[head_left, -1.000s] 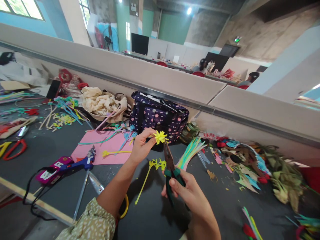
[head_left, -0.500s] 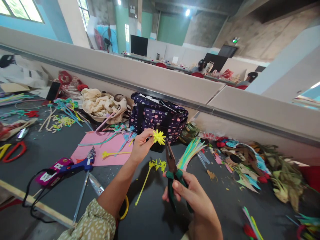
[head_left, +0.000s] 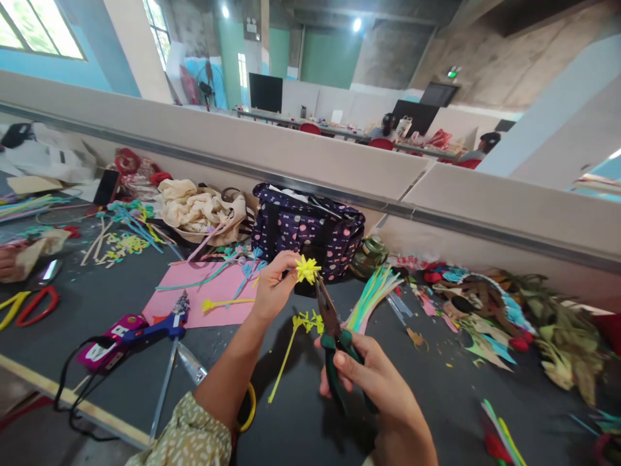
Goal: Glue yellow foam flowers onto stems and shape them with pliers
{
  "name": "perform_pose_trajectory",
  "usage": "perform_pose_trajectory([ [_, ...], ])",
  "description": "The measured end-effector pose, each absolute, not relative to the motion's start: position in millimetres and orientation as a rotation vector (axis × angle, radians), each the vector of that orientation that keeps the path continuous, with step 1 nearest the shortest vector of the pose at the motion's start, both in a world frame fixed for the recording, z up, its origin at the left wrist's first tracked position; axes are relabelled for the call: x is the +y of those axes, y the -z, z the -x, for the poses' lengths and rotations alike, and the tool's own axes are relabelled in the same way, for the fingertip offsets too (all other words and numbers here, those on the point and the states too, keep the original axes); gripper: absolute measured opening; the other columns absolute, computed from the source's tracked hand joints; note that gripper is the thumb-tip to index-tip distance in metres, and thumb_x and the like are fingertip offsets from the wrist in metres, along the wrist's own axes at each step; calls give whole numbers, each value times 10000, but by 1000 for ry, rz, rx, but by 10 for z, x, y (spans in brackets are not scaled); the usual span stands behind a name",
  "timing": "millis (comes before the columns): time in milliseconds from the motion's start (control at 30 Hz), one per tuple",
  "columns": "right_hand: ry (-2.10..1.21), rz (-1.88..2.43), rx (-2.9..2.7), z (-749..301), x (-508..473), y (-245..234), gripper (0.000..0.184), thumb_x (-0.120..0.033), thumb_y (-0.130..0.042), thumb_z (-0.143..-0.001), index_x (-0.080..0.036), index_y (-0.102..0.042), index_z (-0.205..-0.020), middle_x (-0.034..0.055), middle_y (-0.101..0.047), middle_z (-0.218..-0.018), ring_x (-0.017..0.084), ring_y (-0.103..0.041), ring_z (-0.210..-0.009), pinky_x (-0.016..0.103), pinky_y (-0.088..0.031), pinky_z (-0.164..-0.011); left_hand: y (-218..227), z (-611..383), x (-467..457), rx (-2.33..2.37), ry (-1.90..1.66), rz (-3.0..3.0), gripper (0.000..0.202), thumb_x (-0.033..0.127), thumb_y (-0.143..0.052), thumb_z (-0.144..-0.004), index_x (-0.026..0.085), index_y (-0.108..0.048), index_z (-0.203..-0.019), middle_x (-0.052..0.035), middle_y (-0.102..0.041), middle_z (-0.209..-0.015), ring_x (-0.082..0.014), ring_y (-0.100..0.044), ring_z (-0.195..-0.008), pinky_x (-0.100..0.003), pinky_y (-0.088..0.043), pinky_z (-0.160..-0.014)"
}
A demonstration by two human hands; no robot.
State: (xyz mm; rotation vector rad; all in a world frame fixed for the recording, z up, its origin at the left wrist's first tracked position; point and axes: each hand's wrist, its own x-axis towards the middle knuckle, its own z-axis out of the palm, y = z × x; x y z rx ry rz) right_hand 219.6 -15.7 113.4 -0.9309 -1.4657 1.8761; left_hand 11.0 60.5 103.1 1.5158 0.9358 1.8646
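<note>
My left hand [head_left: 275,285] pinches a small yellow flower [head_left: 307,268] with pointed petals, held above the table. My right hand [head_left: 373,375] is wrapped around the dark green handles of a pair of pliers [head_left: 330,317]. The jaws point up and their tips are at the flower's lower right edge; whether they touch it I cannot tell. Below the hands, a yellow stem [head_left: 284,362] lies on the dark table with small yellow pieces [head_left: 308,321] at its top. Another yellow stemmed piece [head_left: 228,303] rests on a pink sheet [head_left: 165,301].
To the left lie a blue glue gun [head_left: 160,325], a purple device [head_left: 109,343] with a black cord, and red-handled scissors [head_left: 37,307]. A patterned bag [head_left: 305,226] stands behind my hands. Pastel strips [head_left: 371,298] and a pile of scraps [head_left: 475,317] are on the right.
The pliers' tips have shifted slightly left, nearer the flower's underside. The view has turned slightly. At the far left edge, another person's hand has come into view.
</note>
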Motion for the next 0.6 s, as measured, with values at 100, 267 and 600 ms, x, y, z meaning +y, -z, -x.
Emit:
perform_pose_trajectory([
  [100, -1861, 925, -1492, -2197, -159, -1121, 508, -552, -647, -832, -98, -593, -1054, 32, -639, -582, 105, -505, -478, 214, -361, -487, -1036, -100, 607, 930, -1865, -1547, 121, 271, -593, -840, 197, -635, -754, -48, -608, -862, -181, -561, -865, -348, -446, -885],
  [267, -1770, 926, -1585, -2188, -146, -1116, 464, -559, -605, -860, -121, -583, -1012, 59, -685, -635, 98, -451, -493, 215, -338, -488, -1047, -87, 605, 981, -1855, -1519, 135, 294, -603, -835, 196, -634, -746, -50, -606, -880, -184, -569, -883, -378, -430, -959],
  [600, -1591, 1044, -1639, -2087, -170, -1148, 437, -599, -571, -855, -164, -534, -860, 48, -684, -625, 111, -486, -486, 217, -377, -466, -1050, -52, 598, 1058, -1877, -1568, 72, 262, -626, -821, 204, -645, -782, -46, -597, -885, -188, -571, -910, -363, -443, -929],
])
